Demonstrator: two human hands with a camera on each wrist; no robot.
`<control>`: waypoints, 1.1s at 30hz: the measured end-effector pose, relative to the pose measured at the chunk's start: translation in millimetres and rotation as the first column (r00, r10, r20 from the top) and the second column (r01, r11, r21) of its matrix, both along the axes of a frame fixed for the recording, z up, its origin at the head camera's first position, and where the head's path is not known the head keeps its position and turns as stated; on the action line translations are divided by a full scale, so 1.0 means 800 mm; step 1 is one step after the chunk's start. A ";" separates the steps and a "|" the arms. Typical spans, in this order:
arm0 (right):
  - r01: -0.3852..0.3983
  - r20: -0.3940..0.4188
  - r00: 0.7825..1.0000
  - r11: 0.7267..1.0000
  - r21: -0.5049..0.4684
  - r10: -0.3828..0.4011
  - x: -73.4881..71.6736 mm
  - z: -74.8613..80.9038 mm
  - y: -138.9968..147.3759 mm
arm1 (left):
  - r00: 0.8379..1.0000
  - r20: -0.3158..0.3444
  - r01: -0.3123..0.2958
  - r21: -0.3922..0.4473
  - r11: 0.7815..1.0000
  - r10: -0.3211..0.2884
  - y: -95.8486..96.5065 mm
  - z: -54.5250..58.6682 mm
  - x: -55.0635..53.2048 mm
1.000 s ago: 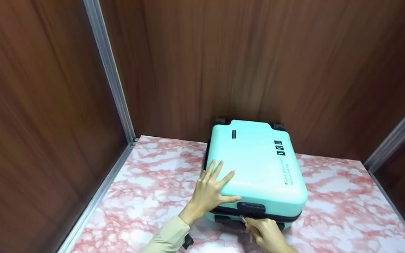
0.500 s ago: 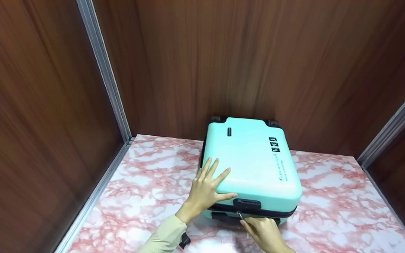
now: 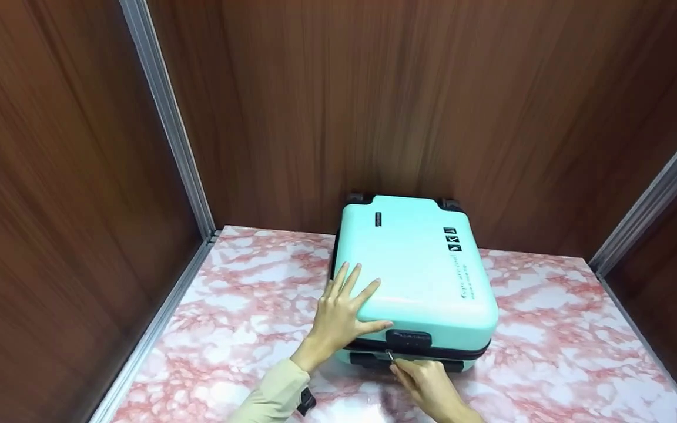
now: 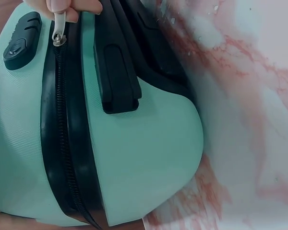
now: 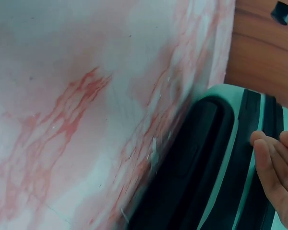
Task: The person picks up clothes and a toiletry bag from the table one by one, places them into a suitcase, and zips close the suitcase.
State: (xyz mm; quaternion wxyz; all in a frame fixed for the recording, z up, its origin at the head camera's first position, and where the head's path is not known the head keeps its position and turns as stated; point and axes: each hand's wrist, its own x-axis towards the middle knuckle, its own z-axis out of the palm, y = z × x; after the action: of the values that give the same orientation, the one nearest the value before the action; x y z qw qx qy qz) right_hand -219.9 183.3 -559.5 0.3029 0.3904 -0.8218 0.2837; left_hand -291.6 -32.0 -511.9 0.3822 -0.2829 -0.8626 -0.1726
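A mint-green hard-shell suitcase [image 3: 415, 270] lies flat on the marbled surface, its handle side toward me. My left hand [image 3: 337, 314] rests with spread fingers on the lid's near left corner, thumb toward the black combination lock [image 3: 409, 339]. With the fingertips of my right hand [image 3: 429, 385] I pinch a metal zipper pull [image 4: 60, 24] just below and left of that lock. In the left wrist view, the zipper teeth [image 4: 62, 110] run along a black band from the pull to the corner. The right wrist view shows curled fingers [image 5: 273, 172] beside the case, the pull hidden there.
Below the zipper sits a black carry handle [image 4: 117, 72]. The red-and-white marbled surface [image 3: 244, 329] extends on both sides of the case. Brown wood-grain panels [image 3: 291, 117] with metal edge strips [image 3: 168, 106] stand behind and at the sides, close to the suitcase's wheels [image 3: 450, 204].
My right hand has drawn the zipper pull a little to the left along the seam, past the lock. My left hand stays on the lid. The head view has shifted slightly.
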 end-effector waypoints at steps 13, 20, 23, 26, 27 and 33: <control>0.053 0.050 0.997 0.997 0.063 -0.056 0.007 -0.001 0.005 | 0.996 0.084 0.035 -0.011 0.999 -0.034 -0.004 0.003 0.004; 0.055 0.058 0.996 0.994 0.097 -0.061 0.009 0.000 0.007 | 0.990 0.131 0.051 0.004 0.999 -0.051 -0.004 0.004 0.006; 0.052 0.068 0.996 0.993 0.102 -0.060 0.009 -0.001 0.007 | 0.986 0.158 0.054 0.005 0.999 -0.054 -0.004 0.004 0.007; 0.056 0.065 0.996 0.993 0.103 -0.063 0.009 -0.002 0.006 | 0.983 0.176 0.058 0.010 0.998 -0.059 -0.004 0.004 0.008; 0.056 0.059 0.996 0.993 0.101 -0.063 0.009 -0.002 0.006 | 0.982 0.179 0.060 0.014 0.998 -0.062 -0.003 0.003 0.008; 0.070 0.031 0.997 0.994 0.082 -0.073 0.009 -0.001 0.006 | 0.989 0.131 0.074 0.012 0.997 -0.075 -0.004 0.002 0.007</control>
State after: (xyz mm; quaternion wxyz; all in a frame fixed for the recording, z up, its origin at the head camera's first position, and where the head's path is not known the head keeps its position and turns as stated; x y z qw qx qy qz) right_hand -212.5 188.2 -560.4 0.2829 0.3680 -0.8511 0.2456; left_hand -286.3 -35.5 -510.6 0.3191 -0.3015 -0.8741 -0.2082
